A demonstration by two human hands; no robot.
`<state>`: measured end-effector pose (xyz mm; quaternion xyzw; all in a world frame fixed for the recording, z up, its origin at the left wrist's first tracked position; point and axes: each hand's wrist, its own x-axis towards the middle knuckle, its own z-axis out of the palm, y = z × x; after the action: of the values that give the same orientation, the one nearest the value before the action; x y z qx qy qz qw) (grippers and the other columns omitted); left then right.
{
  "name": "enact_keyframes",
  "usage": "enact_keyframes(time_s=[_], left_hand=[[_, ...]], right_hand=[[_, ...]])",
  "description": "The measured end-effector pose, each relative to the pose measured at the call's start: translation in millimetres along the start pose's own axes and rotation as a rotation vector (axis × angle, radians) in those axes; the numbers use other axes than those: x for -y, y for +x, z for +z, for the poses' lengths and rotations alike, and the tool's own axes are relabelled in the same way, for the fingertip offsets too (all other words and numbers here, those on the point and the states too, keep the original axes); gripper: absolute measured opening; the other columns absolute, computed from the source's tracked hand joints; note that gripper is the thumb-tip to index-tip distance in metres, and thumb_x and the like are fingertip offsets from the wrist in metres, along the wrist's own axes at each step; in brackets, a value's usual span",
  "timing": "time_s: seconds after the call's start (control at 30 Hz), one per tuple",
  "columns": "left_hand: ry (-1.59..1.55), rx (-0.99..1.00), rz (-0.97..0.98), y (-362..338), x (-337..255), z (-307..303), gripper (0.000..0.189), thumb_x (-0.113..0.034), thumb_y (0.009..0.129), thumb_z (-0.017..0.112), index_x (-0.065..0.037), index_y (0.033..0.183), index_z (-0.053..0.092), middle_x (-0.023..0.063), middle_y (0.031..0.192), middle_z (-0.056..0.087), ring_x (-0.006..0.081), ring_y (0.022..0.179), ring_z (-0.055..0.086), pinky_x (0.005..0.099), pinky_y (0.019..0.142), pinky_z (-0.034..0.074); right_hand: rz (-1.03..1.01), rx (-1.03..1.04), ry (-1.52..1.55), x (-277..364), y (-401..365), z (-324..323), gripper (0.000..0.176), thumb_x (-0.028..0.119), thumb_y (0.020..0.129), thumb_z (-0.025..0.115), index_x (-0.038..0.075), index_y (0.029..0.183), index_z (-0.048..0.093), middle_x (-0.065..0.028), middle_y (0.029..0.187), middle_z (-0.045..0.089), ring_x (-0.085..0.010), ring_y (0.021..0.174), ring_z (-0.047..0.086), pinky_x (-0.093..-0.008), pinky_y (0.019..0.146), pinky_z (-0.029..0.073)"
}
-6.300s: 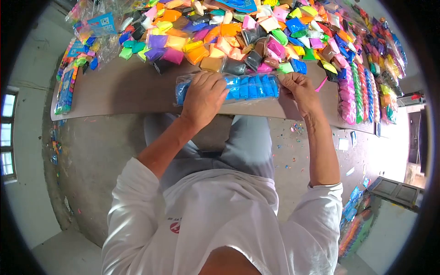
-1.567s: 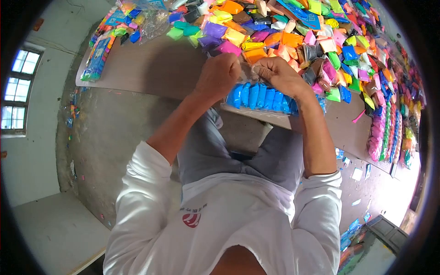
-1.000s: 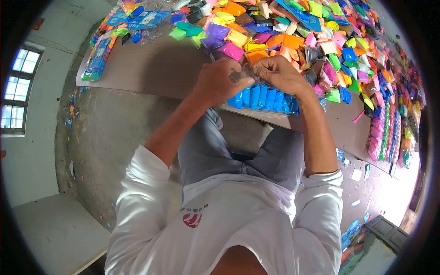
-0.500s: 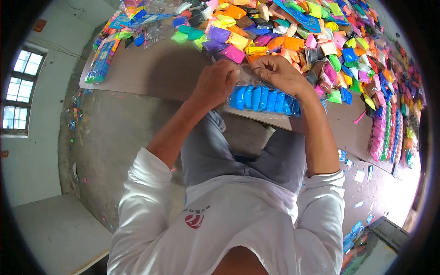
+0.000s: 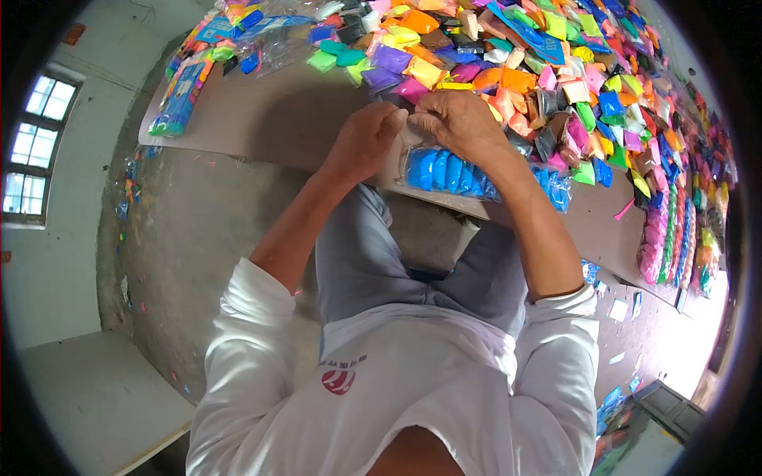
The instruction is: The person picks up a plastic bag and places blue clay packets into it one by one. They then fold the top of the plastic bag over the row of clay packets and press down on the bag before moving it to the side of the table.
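Observation:
A clear plastic bag (image 5: pixel 452 172) with a row of blue packets inside lies at the table's near edge. My left hand (image 5: pixel 369 139) is closed in a pinch at the bag's upper left end. Close beside it, my right hand (image 5: pixel 462 125) is also closed, thumb and fingertips together on the same clear plastic. The fingertips of both hands almost meet, and the film between them is hard to make out. My right wrist and forearm cross over the bag and hide part of the row; more blue packets show to their right.
A large heap of colourful small packets (image 5: pixel 508 79) covers the table's far side. At left lies a filled multicolour bag (image 5: pixel 181 99); long filled bags (image 5: pixel 667 234) lie at right. The brown table (image 5: pixel 294 119) ends just before my knees. Scraps litter the floor.
My right hand has moved left, nearer to my left hand. The right forearm now covers the middle of the blue row, and the bag's right end shows beyond it.

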<state>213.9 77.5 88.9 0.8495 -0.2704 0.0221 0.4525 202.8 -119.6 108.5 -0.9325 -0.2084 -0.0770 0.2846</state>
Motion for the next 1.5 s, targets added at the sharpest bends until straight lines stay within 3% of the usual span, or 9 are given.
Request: enact_keyframes(time_s=[0.07, 0.13, 0.4, 0.5, 0.63, 0.77, 0.83, 0.97, 1.5], left_hand=[[-0.023, 0.000, -0.061, -2, 3, -5, 0.031, -0.029, 0.095, 0.052, 0.001, 0.085, 0.056, 0.0241, 0.076, 0.055, 0.0389, 0.072, 0.058, 0.0443, 0.067, 0.044], [0.005, 0.075, -0.139, -4, 10, -7, 0.038, -0.035, 0.099, 0.047, -0.001, 0.088, 0.057, 0.0067, 0.072, 0.057, 0.0118, 0.069, 0.052, 0.0321, 0.065, 0.044], [-0.541, 0.161, -0.381, -11, -3, 8, 0.051, -0.043, 0.098, 0.048, 0.004, 0.090, 0.064, 0.0087, 0.075, 0.063, 0.0105, 0.057, 0.051, 0.0270, 0.055, 0.042], [-0.642, 0.188, -0.445, -8, -11, 9, 0.054, -0.044, 0.095, 0.053, 0.009, 0.098, 0.062, 0.0144, 0.081, 0.065, 0.0113, 0.053, 0.051, 0.0253, 0.050, 0.041], [-0.797, 0.178, -0.575, -7, -9, 12, 0.055, -0.044, 0.095, 0.055, 0.010, 0.101, 0.060, 0.0156, 0.084, 0.064, 0.0118, 0.052, 0.049, 0.0261, 0.047, 0.038], [-0.817, 0.199, -0.577, -11, -8, 11, 0.051, -0.041, 0.095, 0.056, 0.009, 0.101, 0.060, 0.0156, 0.085, 0.063, 0.0115, 0.051, 0.047, 0.0262, 0.046, 0.037], [-0.797, 0.135, -0.605, -11, -9, 14, 0.045, -0.042, 0.097, 0.049, -0.001, 0.088, 0.064, 0.0030, 0.068, 0.056, 0.0096, 0.051, 0.040, 0.0265, 0.049, 0.032], [-0.888, 0.143, -0.589, -11, 1, 18, 0.038, -0.037, 0.097, 0.053, -0.003, 0.086, 0.064, 0.0020, 0.069, 0.056, 0.0091, 0.051, 0.040, 0.0268, 0.048, 0.031], [-0.858, 0.167, -0.563, -15, -4, 18, 0.039, -0.039, 0.096, 0.053, -0.001, 0.089, 0.061, 0.0038, 0.070, 0.055, 0.0109, 0.053, 0.048, 0.0260, 0.046, 0.038]], right_hand=[[0.020, -0.002, -0.013, 8, 1, -4, 0.027, 0.029, 0.087, 0.065, 0.003, 0.083, 0.064, -0.0159, 0.073, 0.062, -0.0351, 0.071, 0.060, -0.0421, 0.065, 0.046], [0.011, -0.040, -0.001, 7, -1, 3, 0.029, 0.030, 0.088, 0.064, 0.002, 0.083, 0.064, -0.0160, 0.073, 0.061, -0.0348, 0.070, 0.060, -0.0427, 0.063, 0.046], [0.034, -0.022, 0.018, 8, -4, 4, 0.029, 0.029, 0.092, 0.060, 0.000, 0.085, 0.063, -0.0180, 0.071, 0.060, -0.0328, 0.067, 0.058, -0.0412, 0.062, 0.045], [0.105, 0.051, 0.069, 5, -5, 4, 0.027, 0.029, 0.090, 0.054, 0.003, 0.088, 0.064, -0.0219, 0.088, 0.065, -0.0401, 0.087, 0.062, -0.0481, 0.077, 0.048], [0.125, 0.117, 0.380, 3, -7, -3, 0.025, 0.022, 0.097, 0.055, -0.001, 0.091, 0.063, -0.0095, 0.076, 0.062, -0.0180, 0.068, 0.056, -0.0344, 0.062, 0.044], [0.163, 0.361, 0.825, -6, -10, -10, 0.019, 0.015, 0.097, 0.055, -0.001, 0.104, 0.063, -0.0017, 0.090, 0.064, -0.0107, 0.083, 0.057, -0.0283, 0.073, 0.047], [0.174, 0.351, 0.823, -5, -14, -14, 0.019, 0.012, 0.095, 0.057, -0.001, 0.109, 0.062, -0.0019, 0.095, 0.063, -0.0109, 0.088, 0.057, -0.0271, 0.078, 0.047], [0.168, 0.348, 0.815, -6, -22, -19, 0.027, 0.004, 0.090, 0.063, -0.002, 0.116, 0.061, -0.0026, 0.104, 0.063, -0.0102, 0.095, 0.058, -0.0248, 0.088, 0.047], [0.242, 0.208, 0.775, -3, -24, -11, 0.019, 0.013, 0.095, 0.059, -0.003, 0.105, 0.065, 0.0001, 0.093, 0.065, -0.0076, 0.086, 0.058, -0.0238, 0.078, 0.048]])
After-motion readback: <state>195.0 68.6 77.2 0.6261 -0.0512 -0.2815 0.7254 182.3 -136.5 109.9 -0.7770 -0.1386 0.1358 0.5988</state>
